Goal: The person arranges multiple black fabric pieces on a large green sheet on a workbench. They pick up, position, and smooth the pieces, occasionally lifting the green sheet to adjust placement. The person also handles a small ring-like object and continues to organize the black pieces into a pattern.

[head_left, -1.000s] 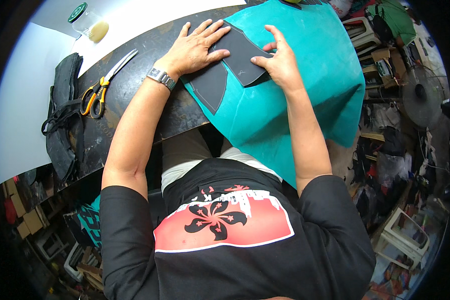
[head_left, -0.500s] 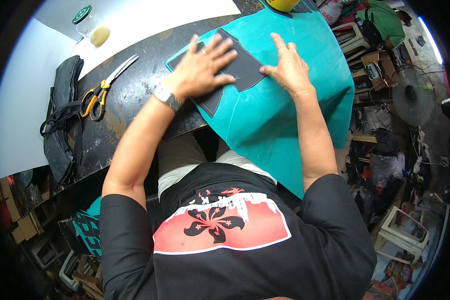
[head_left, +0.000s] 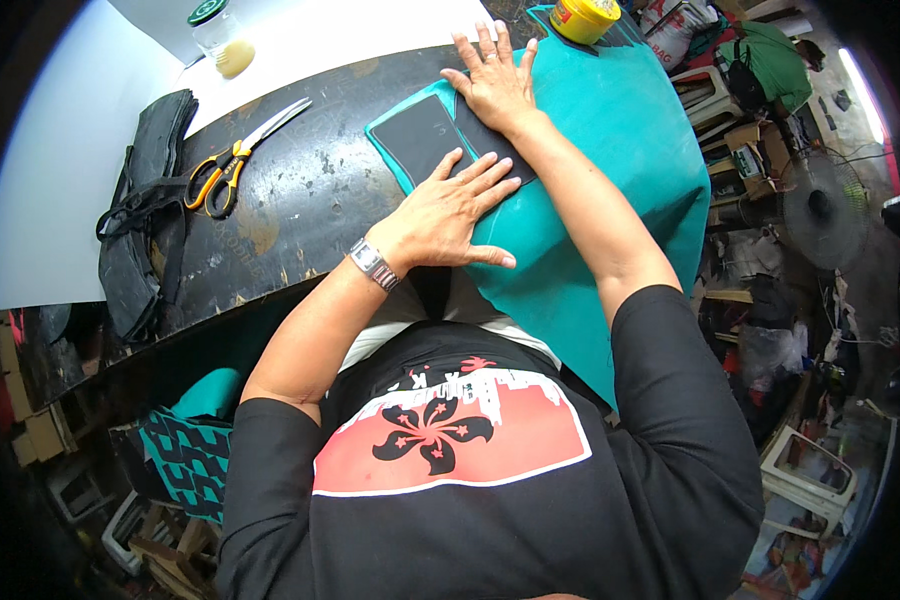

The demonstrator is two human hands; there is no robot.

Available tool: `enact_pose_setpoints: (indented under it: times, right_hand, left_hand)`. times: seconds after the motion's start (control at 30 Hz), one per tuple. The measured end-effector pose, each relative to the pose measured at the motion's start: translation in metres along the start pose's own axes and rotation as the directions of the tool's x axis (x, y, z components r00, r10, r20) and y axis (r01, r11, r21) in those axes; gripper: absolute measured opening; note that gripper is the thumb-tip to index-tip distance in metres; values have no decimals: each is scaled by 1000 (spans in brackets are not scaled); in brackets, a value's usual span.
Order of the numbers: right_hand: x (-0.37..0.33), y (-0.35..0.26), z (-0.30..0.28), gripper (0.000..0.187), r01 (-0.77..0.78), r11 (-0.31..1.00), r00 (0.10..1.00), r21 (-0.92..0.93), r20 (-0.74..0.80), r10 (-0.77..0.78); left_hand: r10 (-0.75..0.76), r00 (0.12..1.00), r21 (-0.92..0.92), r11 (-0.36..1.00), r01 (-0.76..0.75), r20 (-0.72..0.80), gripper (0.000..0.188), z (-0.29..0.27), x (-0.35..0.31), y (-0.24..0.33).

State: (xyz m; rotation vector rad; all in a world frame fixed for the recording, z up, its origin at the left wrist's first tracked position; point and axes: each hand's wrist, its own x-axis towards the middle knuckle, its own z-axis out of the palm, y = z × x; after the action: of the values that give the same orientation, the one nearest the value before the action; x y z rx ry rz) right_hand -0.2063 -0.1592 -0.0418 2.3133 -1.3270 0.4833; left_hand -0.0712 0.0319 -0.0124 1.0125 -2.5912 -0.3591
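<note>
Overlapping two black pieces (head_left: 415, 138) — two spread hands (head_left: 440, 215).

"Where did we look from?"
"From the wearer's head, through the left of two fisheye cameras, facing steeply down."
"How near were we?"
"Close above the black shirt (head_left: 510, 535), which filled our lower middle; we saw the left hand (head_left: 448, 215) and right hand (head_left: 498, 92) farther off, in the upper half."
"How wide did we see?"
"From the white panel (head_left: 60, 190) at left to the fan (head_left: 825, 207) at right, edges bending rimward."
</note>
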Motion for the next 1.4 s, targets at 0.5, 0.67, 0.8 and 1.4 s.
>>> enact_pose_setpoints:
  times: [0.5,0.67,0.8,1.4]
  right_hand:
    - [-14,-29,-43,68,3,953,990,302,-138,41]
    - [13,-127,-84,67,83,472,996,878,-63,-59]
    - [46,-229,-101,67,274,282,932,920,-182,-312]
    - [138,-353,-59,56,447,504,851,739,-177,-495]
  left_hand:
    - [-96,976,-596,802,-40,-195,58,-68,-72,5]
    - [-692,397,-583,722,372,-604,22,-129,-177,-47]
    - [-660,143,-425,618,661,-738,18,-150,-250,-64]
    - [-607,347,-237,678,696,-715,23,-172,-241,-117]
